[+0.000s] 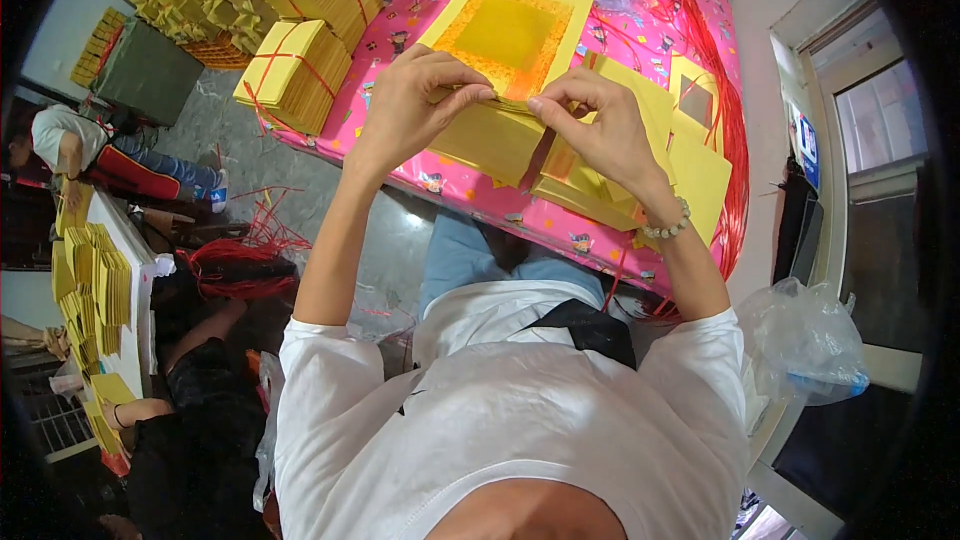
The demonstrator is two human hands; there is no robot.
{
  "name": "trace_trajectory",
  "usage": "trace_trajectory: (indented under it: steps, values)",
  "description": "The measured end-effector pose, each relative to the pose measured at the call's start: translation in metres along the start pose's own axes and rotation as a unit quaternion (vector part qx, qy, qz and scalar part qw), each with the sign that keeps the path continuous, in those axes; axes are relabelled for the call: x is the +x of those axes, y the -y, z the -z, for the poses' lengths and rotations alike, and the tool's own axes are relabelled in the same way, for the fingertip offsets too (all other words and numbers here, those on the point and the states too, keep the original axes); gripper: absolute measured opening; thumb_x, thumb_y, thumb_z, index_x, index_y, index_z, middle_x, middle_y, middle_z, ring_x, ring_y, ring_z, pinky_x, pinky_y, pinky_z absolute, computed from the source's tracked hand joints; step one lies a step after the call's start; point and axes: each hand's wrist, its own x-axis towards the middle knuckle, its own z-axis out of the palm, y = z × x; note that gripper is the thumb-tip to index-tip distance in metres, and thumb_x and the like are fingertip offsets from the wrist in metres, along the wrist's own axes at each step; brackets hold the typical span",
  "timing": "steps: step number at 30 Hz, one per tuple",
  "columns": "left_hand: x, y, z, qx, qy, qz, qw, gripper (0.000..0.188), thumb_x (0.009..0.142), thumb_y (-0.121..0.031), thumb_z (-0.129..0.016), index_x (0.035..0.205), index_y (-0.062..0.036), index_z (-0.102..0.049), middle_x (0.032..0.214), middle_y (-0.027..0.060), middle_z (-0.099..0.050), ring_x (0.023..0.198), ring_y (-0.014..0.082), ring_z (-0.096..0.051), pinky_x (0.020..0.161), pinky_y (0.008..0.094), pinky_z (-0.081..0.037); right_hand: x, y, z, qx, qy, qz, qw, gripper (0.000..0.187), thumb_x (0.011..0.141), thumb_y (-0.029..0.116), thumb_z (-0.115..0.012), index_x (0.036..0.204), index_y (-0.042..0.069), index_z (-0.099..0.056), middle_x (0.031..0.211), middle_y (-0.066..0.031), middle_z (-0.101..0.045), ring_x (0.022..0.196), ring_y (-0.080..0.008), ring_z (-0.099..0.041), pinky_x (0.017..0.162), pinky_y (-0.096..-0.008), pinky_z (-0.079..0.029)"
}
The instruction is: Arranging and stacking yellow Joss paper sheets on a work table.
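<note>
A yellow paper sheet [455, 35] with an orange-bordered gold square lies on top of a thick stack of yellow paper [490, 145] near the table's front edge. My left hand [425, 95] pinches the sheet's near edge between thumb and fingers. Close to its right, my right hand [600, 125] is closed in a pinch on the same edge, with a beaded bracelet on that wrist. Between my fingertips the edge looks slightly bunched or folded; how many layers are held is hidden. Beneath my right hand lie more loose yellow sheets [655, 105].
The pink patterned tablecloth [435, 180] covers the table. Tied yellow bundles [295, 75] stand at its left, and red plastic strands [725, 160] hang along its right side. At left, people work by a white table [135, 290] with yellow stacks. A clear plastic bag [805, 340] hangs at right.
</note>
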Motion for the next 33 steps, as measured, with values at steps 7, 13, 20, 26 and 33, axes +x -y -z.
trace_trajectory:
  steps: [7, 13, 20, 26, 33]
  values:
    - [0.001, -0.001, -0.001, 0.005, -0.007, 0.004, 1.000, 0.017, 0.079, -0.026, -0.072, 0.080, -0.0093, -0.073, 0.074, 0.0043, -0.067, 0.072, 0.0215, -0.059, 0.063, 0.0334, -0.048, 0.002, 0.001, 0.002, 0.008, 0.032, -0.058, 0.998, 0.019, 0.084, 0.020, -0.069, 0.082, 0.001, -0.070, 0.081, -0.0036, -0.064, 0.070, -0.0091, -0.058, 0.062, -0.0234, -0.045]
    - [0.001, -0.002, 0.001, 0.009, 0.010, 0.017, 1.000, 0.018, 0.078, -0.025, -0.072, 0.083, -0.0080, -0.073, 0.075, 0.0042, -0.067, 0.073, 0.0195, -0.058, 0.066, 0.0314, -0.047, 0.003, -0.003, 0.001, 0.026, 0.010, -0.062, 0.998, 0.027, 0.080, 0.027, -0.070, 0.079, 0.000, -0.071, 0.070, -0.0054, -0.063, 0.064, -0.0126, -0.062, 0.060, -0.0260, -0.048]
    - [0.005, -0.003, 0.009, 0.020, 0.043, -0.029, 0.998, 0.023, 0.077, -0.027, -0.074, 0.087, -0.0058, -0.072, 0.081, 0.0053, -0.067, 0.078, 0.0220, -0.059, 0.071, 0.0327, -0.048, 0.006, 0.005, 0.004, 0.017, 0.016, -0.091, 0.996, 0.027, 0.080, 0.028, -0.070, 0.080, 0.001, -0.071, 0.069, -0.0075, -0.065, 0.061, -0.0136, -0.062, 0.058, -0.0268, -0.048]
    - [0.016, -0.003, 0.011, 0.067, 0.075, -0.086, 0.991, 0.023, 0.081, -0.022, -0.070, 0.096, -0.0042, -0.068, 0.087, 0.0096, -0.064, 0.081, 0.0260, -0.057, 0.072, 0.0367, -0.048, 0.013, 0.010, 0.005, 0.010, -0.032, -0.053, 0.998, 0.026, 0.080, 0.028, -0.070, 0.080, 0.002, -0.072, 0.069, -0.0079, -0.066, 0.059, -0.0144, -0.062, 0.058, -0.0269, -0.048]
    - [0.022, -0.001, 0.005, 0.037, -0.010, -0.033, 0.999, 0.016, 0.086, -0.013, -0.060, 0.099, -0.0036, -0.065, 0.081, 0.0110, -0.061, 0.077, 0.0267, -0.055, 0.068, 0.0375, -0.046, 0.020, 0.003, 0.013, 0.105, -0.147, -0.063, 0.981, 0.065, 0.075, 0.036, -0.078, 0.120, -0.004, -0.053, 0.116, -0.0151, -0.058, 0.105, -0.0207, -0.057, 0.079, -0.0305, -0.050]
